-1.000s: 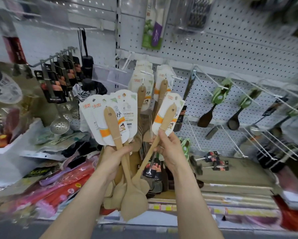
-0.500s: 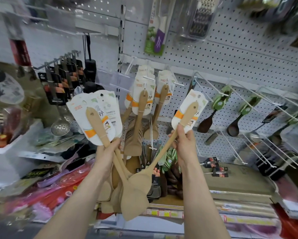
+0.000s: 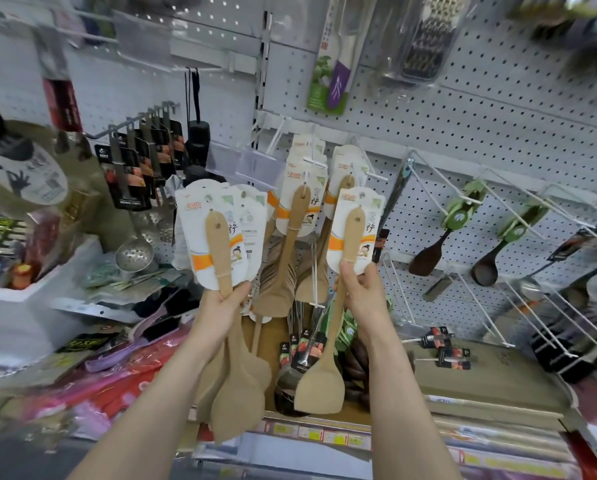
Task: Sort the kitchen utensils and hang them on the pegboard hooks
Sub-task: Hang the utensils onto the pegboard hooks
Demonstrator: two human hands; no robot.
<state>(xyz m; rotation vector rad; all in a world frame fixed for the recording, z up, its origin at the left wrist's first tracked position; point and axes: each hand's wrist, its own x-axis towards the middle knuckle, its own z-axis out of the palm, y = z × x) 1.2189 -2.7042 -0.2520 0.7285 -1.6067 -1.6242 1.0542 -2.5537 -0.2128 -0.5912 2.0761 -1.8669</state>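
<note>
The left hand [image 3: 221, 306] grips a bundle of wooden spatulas [image 3: 238, 393]; the right hand [image 3: 363, 292] holds one carded spatula [image 3: 321, 386], handle up, before the pegboard [image 3: 498, 133]

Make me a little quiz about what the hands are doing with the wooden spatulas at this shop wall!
1. True or false: the right hand holds just one wooden spatula.
2. Which hand grips the bunch of wooden spatulas? A. left hand B. right hand C. neither
3. Fill in: the dark wooden spoons hanging on the right carry labels coloured ____.
Key: 1 true; 2 A; 3 green.
</note>
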